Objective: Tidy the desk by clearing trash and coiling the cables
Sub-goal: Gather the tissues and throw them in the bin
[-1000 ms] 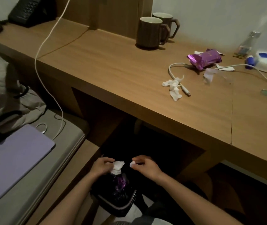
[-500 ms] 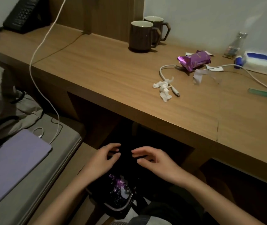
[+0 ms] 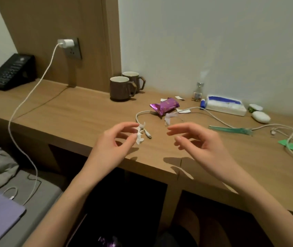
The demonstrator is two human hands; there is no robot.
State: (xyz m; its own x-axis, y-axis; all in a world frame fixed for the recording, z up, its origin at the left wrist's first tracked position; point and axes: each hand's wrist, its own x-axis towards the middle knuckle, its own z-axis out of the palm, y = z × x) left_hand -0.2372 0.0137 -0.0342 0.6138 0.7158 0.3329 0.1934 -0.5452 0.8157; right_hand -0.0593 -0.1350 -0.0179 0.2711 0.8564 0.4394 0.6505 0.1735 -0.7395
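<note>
Two mugs [image 3: 120, 88], one purple wrapper [image 3: 165, 106], maybe two tissue scraps [image 3: 139, 135]. Left hand [image 3: 113, 147] and right hand [image 3: 199, 139], both open and empty, came up from the bin to desk [image 3: 74, 111] level.

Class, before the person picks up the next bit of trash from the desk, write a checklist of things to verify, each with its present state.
1. Left hand empty, fingers open: ok.
2. Right hand empty, fingers open: ok.
3. White tissue scrap within reach, just beyond the left fingertips: ok.
4. Scrap free of the cable plug: not ok, they lie touching.
5. Purple wrapper free of the cable: cannot tell, the cable runs to its edge.
6. Bin ready below the desk: cannot tell, too dark.
</note>
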